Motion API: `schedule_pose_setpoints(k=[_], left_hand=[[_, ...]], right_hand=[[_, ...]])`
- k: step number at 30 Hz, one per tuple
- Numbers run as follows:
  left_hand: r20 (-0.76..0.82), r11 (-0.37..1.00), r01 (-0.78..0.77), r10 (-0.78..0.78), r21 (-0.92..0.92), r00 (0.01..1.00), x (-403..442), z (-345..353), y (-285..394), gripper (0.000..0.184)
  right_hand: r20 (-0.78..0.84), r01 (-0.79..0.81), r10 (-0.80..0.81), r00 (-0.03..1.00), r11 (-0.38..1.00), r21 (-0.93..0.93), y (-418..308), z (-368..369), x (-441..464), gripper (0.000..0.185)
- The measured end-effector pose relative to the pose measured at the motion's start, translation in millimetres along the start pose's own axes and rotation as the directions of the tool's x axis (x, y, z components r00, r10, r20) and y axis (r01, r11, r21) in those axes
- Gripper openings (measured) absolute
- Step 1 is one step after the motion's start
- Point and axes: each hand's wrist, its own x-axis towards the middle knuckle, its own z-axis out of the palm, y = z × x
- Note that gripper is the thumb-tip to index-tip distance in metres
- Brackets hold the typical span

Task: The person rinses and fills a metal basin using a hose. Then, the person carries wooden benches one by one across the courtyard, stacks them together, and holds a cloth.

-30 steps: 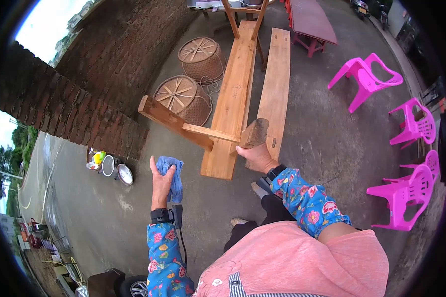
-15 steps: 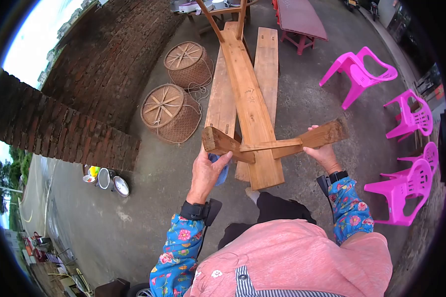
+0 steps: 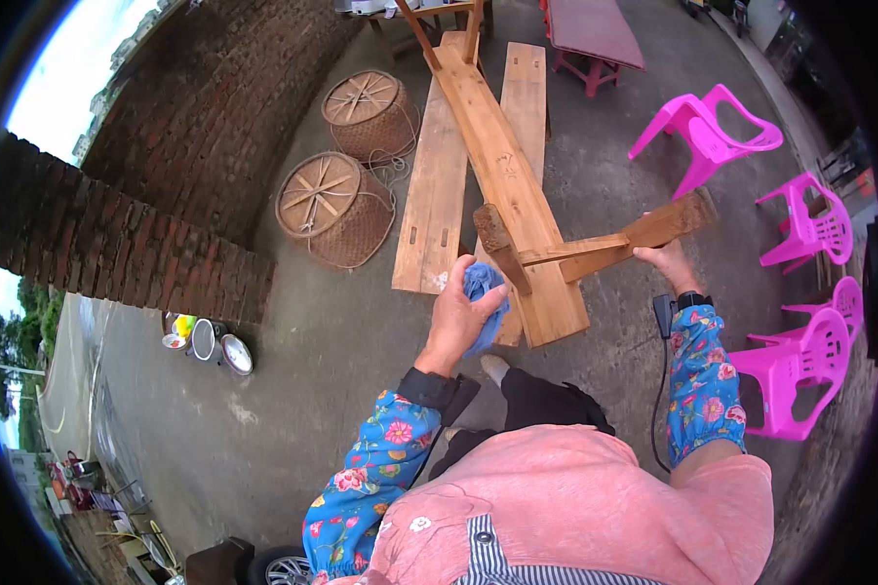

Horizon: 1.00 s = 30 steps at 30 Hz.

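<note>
An upturned wooden bench [image 3: 507, 161] lies on top of other benches, its legs pointing up toward me. My right hand [image 3: 665, 258] is closed round its right near leg [image 3: 675, 222]. In my left hand [image 3: 458, 317] is a crumpled blue cloth [image 3: 485, 304], just beside the left near leg [image 3: 497, 244]; the fingers wrap the cloth, and no grip on that leg shows. Beneath the upturned bench are a left plank bench [image 3: 429, 210] and a right one [image 3: 525, 97], both upright.
Two woven baskets [image 3: 336, 219] with ropes stand left of the benches. Pink plastic chairs [image 3: 717, 136] line the right side. A reddish table [image 3: 595, 34] is at the back. Basins [image 3: 236, 354] sit by the brick pillar [image 3: 136, 244] at left.
The upturned bench has swung from straight to slanting, its near end moving right. My left hand held its left leg half a second ago and is now off it, with the cloth; my right hand moved right.
</note>
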Motion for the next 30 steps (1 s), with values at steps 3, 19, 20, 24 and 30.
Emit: schedule_pose_setpoints(k=[3, 19, 20, 24, 30], left_hand=[[0.073, 0.923, 0.243, -0.232, -0.297, 0.97, -42, -19, -47, 0.059], [-0.222, 0.519, 0.107, -0.532, -0.848, 0.817, -315, -146, -127, 0.068], [-0.278, 0.595, 0.072, -0.475, -0.8, 0.835, -328, -154, -128, 0.075], [-0.408, 0.636, -0.022, -0.468, -0.772, 0.784, -382, -185, -136, 0.086], [-0.504, 0.669, 0.067, -0.619, -0.74, 0.602, -426, -214, -207, 0.056]], right_hand=[[-0.249, -0.192, 0.215, 0.944, 0.975, 0.115, 38, 37, -23, 0.054], [0.934, 0.377, -0.328, 0.141, 0.89, 0.255, -151, 443, -211, 0.05], [0.943, 0.32, -0.324, 0.07, 0.903, 0.286, -155, 465, -224, 0.048], [0.939, 0.2, -0.344, 0.006, 0.921, 0.336, -166, 518, -262, 0.039], [0.876, 0.432, -0.482, -0.02, 0.786, 0.443, -198, 588, -268, 0.033]])
